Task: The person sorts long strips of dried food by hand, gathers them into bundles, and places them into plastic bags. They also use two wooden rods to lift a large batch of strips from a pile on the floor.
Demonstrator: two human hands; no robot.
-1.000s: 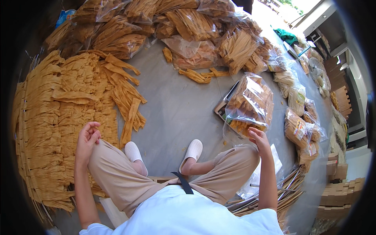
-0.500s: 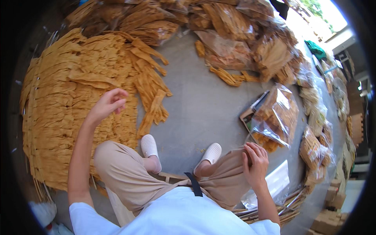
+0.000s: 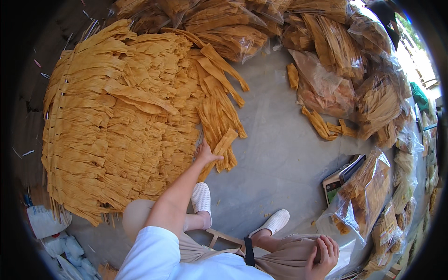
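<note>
My left hand (image 3: 205,153) reaches down to a loose heap of long, wrinkled golden-brown strips (image 3: 218,112) lying on the floor. Its thumb stretches out to the right, apart from the fingers, and touches or nearly touches the nearest strip (image 3: 226,141). What the strips are made of I cannot tell. Left of the heap spreads a wide layered pile (image 3: 121,126) of the same strips, with one separate strip (image 3: 140,97) lying across its top. At the lower right my right hand (image 3: 325,256) rests on my knee, its fingers slightly curved and holding nothing.
Clear plastic bags (image 3: 326,44) filled with similar strips line the back. Another filled bag (image 3: 366,191) leans by a box-shaped device (image 3: 343,175) at the right. A few strips (image 3: 322,126) lie on the grey floor (image 3: 275,163). White plastic bags (image 3: 49,221) sit lower left.
My left hand has come down from above the layered pile to the loose strips at its right edge. My view has swung left; my right hand stays at my knee.
</note>
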